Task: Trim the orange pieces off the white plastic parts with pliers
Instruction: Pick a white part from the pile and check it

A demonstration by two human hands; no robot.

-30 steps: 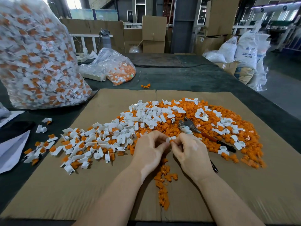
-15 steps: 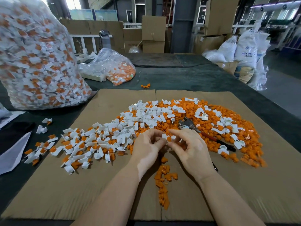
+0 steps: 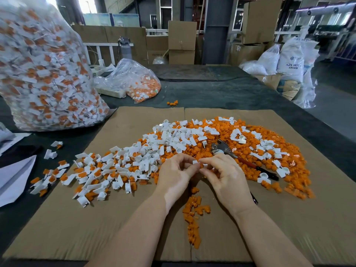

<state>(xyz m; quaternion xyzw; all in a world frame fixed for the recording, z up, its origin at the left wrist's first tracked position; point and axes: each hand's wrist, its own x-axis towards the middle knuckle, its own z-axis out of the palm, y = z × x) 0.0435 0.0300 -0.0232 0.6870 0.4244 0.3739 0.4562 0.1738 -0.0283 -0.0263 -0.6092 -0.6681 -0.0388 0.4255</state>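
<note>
Hands still together, left hand (image 3: 176, 173) and right hand (image 3: 224, 173) fingers on part (image 3: 198, 164).

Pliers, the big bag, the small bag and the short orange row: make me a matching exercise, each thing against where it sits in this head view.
Things:
1. pliers
2. big clear bag
3. small clear bag
4. row of orange pieces

Places:
A. on the dark table beyond the cardboard, lying slumped
B. between the two forearms, on bare cardboard
C. far left, standing tall
D. on the orange heap, just beyond the right hand

Pairs: 1-D, 2-C, 3-A, 4-B
</note>
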